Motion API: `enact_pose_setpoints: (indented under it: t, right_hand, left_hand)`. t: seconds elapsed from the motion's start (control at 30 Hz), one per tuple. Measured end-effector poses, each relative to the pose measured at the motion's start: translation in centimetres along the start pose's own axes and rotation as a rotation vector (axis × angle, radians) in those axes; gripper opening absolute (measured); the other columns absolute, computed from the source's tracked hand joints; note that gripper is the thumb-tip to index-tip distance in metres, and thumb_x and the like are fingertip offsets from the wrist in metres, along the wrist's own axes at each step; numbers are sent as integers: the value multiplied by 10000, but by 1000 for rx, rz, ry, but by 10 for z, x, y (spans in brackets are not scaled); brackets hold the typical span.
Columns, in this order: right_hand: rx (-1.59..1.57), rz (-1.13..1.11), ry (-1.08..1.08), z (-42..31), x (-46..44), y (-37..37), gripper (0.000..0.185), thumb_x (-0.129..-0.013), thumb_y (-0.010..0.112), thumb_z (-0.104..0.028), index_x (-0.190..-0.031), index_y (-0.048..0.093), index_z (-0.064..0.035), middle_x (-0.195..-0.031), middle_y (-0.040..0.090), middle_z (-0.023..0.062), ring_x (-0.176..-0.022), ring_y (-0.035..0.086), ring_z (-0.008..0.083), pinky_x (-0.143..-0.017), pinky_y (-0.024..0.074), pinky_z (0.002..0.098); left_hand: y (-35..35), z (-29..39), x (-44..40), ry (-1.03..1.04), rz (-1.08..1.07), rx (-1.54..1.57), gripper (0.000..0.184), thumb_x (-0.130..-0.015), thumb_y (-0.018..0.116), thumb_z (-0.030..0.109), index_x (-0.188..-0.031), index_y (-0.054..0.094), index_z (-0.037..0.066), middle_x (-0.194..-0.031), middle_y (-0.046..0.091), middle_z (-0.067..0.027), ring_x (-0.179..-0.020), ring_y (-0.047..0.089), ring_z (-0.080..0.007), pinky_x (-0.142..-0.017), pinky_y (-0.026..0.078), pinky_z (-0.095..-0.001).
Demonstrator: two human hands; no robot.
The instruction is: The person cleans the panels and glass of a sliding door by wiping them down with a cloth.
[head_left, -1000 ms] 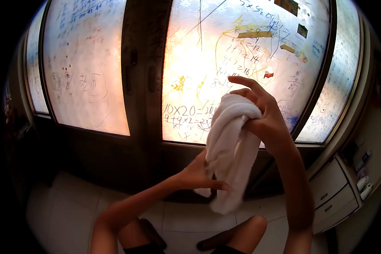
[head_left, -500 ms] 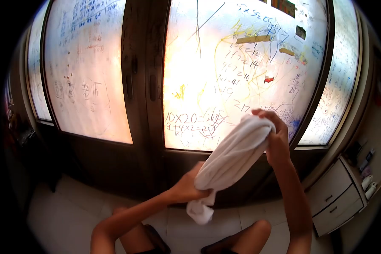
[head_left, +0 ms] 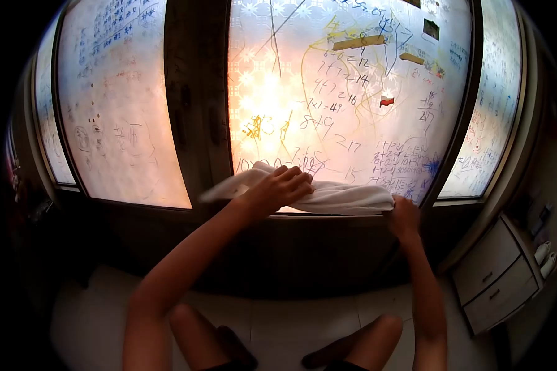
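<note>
A white cloth (head_left: pixel 346 199), bunched lengthwise, stretches nearly level between my two hands. My left hand (head_left: pixel 281 187) grips it near the middle, fingers curled over the top, and a blurred loose end trails out to the left. At the cloth's right end my right hand (head_left: pixel 406 217) is closed around the fabric. Behind the cloth is the lower part of a frosted glass door panel (head_left: pixel 346 142), covered with handwritten sums and coloured marks. Whether the cloth touches the glass I cannot tell.
A dark door frame (head_left: pixel 198 111) divides the lit panels, with another scribbled panel (head_left: pixel 120 123) on the left. At right stands a drawer cabinet (head_left: pixel 495 278) with white bottle-like items (head_left: pixel 544 258) on top. My bent knees are over the tiled floor (head_left: pixel 272 315).
The cloth has gone from a steep slant to nearly level and lies more stretched out. My left hand has risen; my right hand has come down.
</note>
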State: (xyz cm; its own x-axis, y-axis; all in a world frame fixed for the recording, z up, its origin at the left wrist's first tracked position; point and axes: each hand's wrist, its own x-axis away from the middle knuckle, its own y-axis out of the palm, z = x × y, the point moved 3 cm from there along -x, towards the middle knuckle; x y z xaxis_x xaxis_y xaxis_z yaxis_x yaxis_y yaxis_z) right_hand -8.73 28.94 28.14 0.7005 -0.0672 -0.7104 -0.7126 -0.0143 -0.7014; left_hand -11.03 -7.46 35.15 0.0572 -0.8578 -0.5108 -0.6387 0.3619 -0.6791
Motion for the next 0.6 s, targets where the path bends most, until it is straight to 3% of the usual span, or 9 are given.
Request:
enact_pose_setpoints:
  t: [0.1,0.2,0.23,0.4,0.43,0.53,0.6]
  right_hand:
    - [-689,-621,435,31,12,58,408,-931,593,-493,-982,646,-92,-712,649,72,-692,675,254,-605,526,402]
    - [-1484,-669,814,30,40,92,328,-957,588,-431,-1027,676,-122,-844,708,31,-782,698,207,-583,528,389]
    - [-1837,-715,850,32,46,110,274,-967,578,-363,-1097,666,-139,-1007,724,41,-931,697,223,-703,555,400]
    - [-2269,-600,691,-26,58,51,349,-933,609,-261,-1219,601,-60,-1136,687,121,-1119,631,277,-1016,487,482]
    - [-2342,-560,654,-38,62,42,371,-927,611,-240,-1241,587,-43,-1158,679,135,-1148,617,289,-1070,460,501]
    - [-2179,-328,771,-66,92,40,410,-901,634,-208,-1257,576,-13,-1188,659,135,-1153,611,296,-1070,466,519]
    - [-1890,-132,907,-82,108,50,467,-864,709,-217,-1258,562,-13,-1173,643,117,-1130,615,265,-993,511,469]
  left_hand:
    - [38,-7,3,151,58,-276,517,-887,641,152,-1388,515,182,-1336,529,-42,-1171,542,-207,-953,489,-336]
    - [53,1,14,258,170,-306,624,-898,626,154,-1485,442,259,-1402,515,-8,-1157,548,-175,-936,483,-311]
    - [58,1,18,270,143,-299,630,-903,613,155,-1496,432,262,-1429,500,-10,-1187,539,-179,-952,481,-316]
    - [81,1,34,229,73,-289,601,-913,563,149,-1494,459,261,-1501,475,-24,-1264,523,-180,-993,472,-321]
    - [80,1,34,221,62,-238,566,-903,587,213,-1463,506,236,-1499,486,-39,-1284,520,-191,-1010,462,-338]
    - [80,2,35,174,-40,-132,601,-871,638,307,-1452,518,214,-1503,482,-44,-1322,502,-214,-1049,438,-358]
    - [75,2,35,152,-87,13,638,-881,627,313,-1488,467,204,-1523,456,-50,-1364,470,-218,-1082,408,-369]
